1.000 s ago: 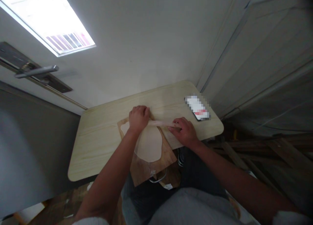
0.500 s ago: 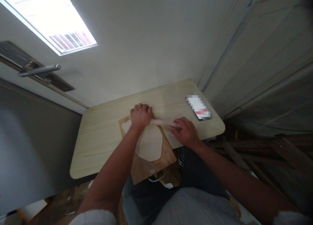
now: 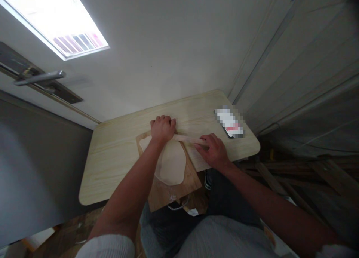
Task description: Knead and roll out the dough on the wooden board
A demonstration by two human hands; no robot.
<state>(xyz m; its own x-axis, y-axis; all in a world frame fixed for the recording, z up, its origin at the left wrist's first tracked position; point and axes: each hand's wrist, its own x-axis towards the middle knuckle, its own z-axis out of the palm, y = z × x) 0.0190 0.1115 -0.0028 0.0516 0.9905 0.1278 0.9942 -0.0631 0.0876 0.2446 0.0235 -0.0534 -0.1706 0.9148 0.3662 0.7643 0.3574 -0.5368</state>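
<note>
A flat, pale sheet of dough (image 3: 171,166) lies on a wooden board (image 3: 162,198) that juts over the table's front edge. Across the far right part of the board runs a thin wooden rolling pin (image 3: 187,139). My left hand (image 3: 162,129) is closed over the pin's left part, above the far end of the dough, and hides that part of the pin. At the pin's right end, off the board, my right hand (image 3: 213,151) grips it between thumb and fingers.
The light wooden table (image 3: 117,146) stands against a white door with a metal handle (image 3: 42,77). A phone (image 3: 229,123), its screen blurred out, lies at the table's right. Wooden planks (image 3: 294,175) are on the right, below table height.
Both hands keep their hold on the rolling pin and have barely shifted. The view has tilted slightly; the dough looks unchanged.
</note>
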